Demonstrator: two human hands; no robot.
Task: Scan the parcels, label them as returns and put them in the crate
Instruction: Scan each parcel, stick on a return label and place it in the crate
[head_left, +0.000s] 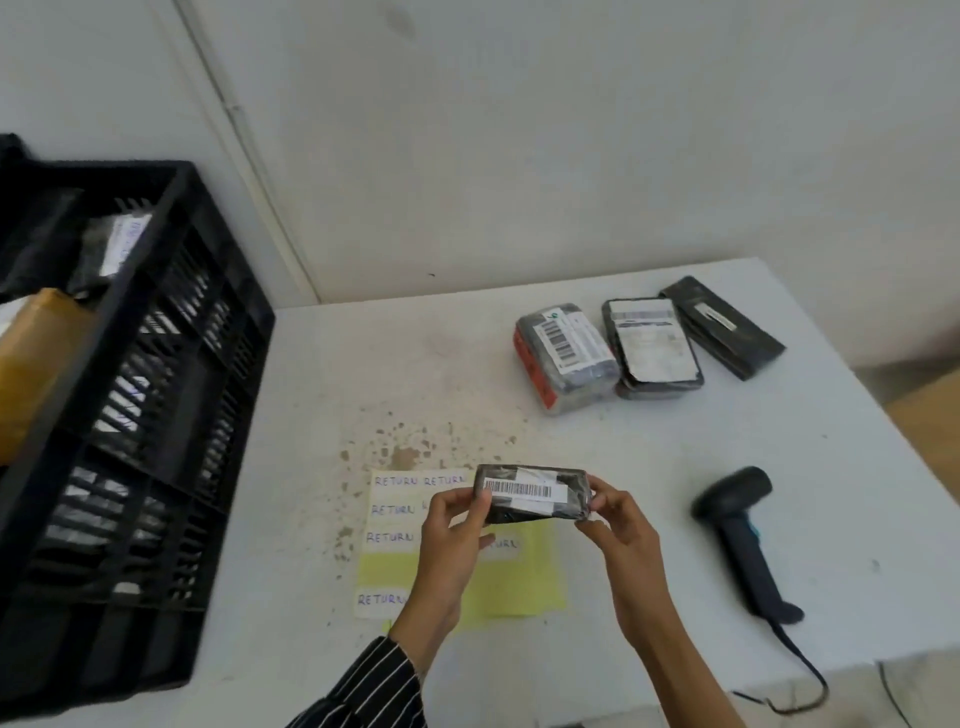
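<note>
Head view: gripping a small black-wrapped parcel (535, 499) at both ends, lifted clear of the table (363, 374), with the left hand (449, 545) curled round the left end and the right hand (621, 535) pinching the right end. Between the two sets of fingertips, facing up, a white barcode strip (519, 489); digits too small to read. No return sticker seen on the wrapping.

Probably at the turn between scanning and labelling: barcode squared up, yet the handheld scanner (737, 525) lying untouched, well right of the right fingers. Next move likely calls for freeing the right hand, steadying the parcel in the left, and presenting the barcode flat to the scanner; otherwise, peeling a sticker from directly beneath.

Under and just behind the fingers, a yellow sticker sheet (519, 587) with white stickers (395, 481) hand-lettered "RETURN" in blue; several slots already bare. Well beyond the right fingers, three more wrapped parcels (654, 343) side by side, with printed shipping labels, unreadable. Far left of the left fingers, a black slatted crate (156, 364) already holding parcels, one with blue writing, illegible.
</note>
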